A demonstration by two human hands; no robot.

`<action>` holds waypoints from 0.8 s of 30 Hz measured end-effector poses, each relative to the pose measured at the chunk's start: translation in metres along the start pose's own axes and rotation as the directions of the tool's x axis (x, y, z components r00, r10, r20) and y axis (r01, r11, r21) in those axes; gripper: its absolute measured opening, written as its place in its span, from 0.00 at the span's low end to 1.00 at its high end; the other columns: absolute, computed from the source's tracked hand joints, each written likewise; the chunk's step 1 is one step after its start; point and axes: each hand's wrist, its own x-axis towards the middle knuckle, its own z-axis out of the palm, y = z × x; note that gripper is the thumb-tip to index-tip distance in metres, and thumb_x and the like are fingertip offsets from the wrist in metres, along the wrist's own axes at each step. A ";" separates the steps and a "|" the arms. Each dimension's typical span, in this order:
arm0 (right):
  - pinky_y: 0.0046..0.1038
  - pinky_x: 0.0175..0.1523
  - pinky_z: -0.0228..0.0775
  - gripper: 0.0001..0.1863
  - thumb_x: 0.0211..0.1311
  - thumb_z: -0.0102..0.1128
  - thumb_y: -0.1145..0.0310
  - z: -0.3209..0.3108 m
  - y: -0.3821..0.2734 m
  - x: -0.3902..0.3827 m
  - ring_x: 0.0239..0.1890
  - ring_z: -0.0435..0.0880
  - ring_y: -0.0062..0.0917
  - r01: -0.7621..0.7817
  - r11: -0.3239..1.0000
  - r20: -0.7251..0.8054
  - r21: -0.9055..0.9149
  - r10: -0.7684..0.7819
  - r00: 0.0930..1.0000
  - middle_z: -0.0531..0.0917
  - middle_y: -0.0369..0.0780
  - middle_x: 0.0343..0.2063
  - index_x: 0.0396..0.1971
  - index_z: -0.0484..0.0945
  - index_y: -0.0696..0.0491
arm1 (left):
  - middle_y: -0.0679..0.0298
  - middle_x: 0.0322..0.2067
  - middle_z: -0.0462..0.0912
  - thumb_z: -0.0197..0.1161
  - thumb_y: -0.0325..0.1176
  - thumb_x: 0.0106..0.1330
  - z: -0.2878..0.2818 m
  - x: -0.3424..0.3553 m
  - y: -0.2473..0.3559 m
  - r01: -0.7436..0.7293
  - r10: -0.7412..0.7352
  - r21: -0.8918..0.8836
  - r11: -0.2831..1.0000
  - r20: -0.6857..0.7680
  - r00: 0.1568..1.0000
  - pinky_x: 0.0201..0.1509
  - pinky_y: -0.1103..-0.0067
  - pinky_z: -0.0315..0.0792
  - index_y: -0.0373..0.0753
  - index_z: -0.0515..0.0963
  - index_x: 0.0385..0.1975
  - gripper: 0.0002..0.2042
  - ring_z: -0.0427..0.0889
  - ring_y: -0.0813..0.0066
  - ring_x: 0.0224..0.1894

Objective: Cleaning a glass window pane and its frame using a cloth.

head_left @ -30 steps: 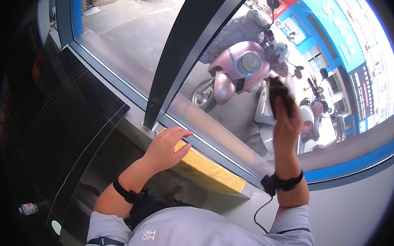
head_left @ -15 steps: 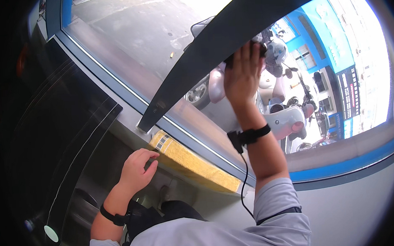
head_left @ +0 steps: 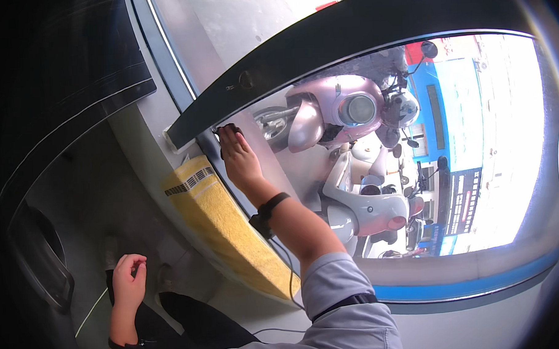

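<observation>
My right hand (head_left: 242,158) holds a dark cloth or pad (head_left: 227,128) against the window glass (head_left: 273,181), fingers together and flat over it, near the lower end of the dark window bar (head_left: 311,35). My left hand (head_left: 128,279) hangs low above my legs, its fingers loosely curled with nothing visible in them. Between my hands, a yellow towel (head_left: 204,220) with a black-and-white band lies along the sill.
A glossy black surface (head_left: 73,77) is at the upper left, with a dark handle-like part (head_left: 39,257) below. A cable (head_left: 285,260) runs from my right wrist device. Beyond the glass stand a pink scooter (head_left: 342,108), a white scooter (head_left: 370,211) and blue shopfronts.
My right hand has moved down and left across the glass with the dark pad, toward the bar's lower end. My left hand has dropped down and left, away from the yellow towel. The view has turned.
</observation>
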 end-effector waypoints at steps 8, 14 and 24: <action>0.50 0.77 0.51 0.29 0.68 0.55 0.72 -0.259 0.246 -0.068 0.76 0.62 0.48 -0.411 0.905 -0.536 -0.107 0.296 0.791 0.69 0.45 0.72 0.70 0.70 0.53 | 0.59 0.37 0.82 0.61 0.22 0.67 -0.022 0.004 0.013 -0.013 0.013 -0.009 1.000 0.057 0.998 0.41 0.77 0.76 0.33 0.80 0.40 0.05 0.82 0.69 0.35; 0.53 0.80 0.42 0.33 0.70 0.54 0.66 -0.224 0.213 -0.070 0.79 0.52 0.52 -0.541 0.841 -0.551 -0.020 0.443 0.708 0.61 0.49 0.76 0.75 0.63 0.53 | 0.58 0.37 0.82 0.60 0.21 0.67 -0.022 0.036 0.030 -0.087 0.087 -0.020 0.996 0.023 0.996 0.44 0.77 0.77 0.32 0.80 0.41 0.05 0.83 0.67 0.38; 0.36 0.83 0.37 0.30 0.68 0.44 0.69 -0.007 0.006 -0.097 0.80 0.55 0.28 -0.002 0.999 0.018 0.049 0.001 1.000 0.66 0.38 0.75 0.71 0.68 0.56 | 0.61 0.37 0.82 0.60 0.20 0.67 -0.022 -0.009 -0.040 0.047 -0.045 0.023 0.999 -0.074 0.996 0.40 0.78 0.75 0.33 0.80 0.40 0.05 0.81 0.73 0.35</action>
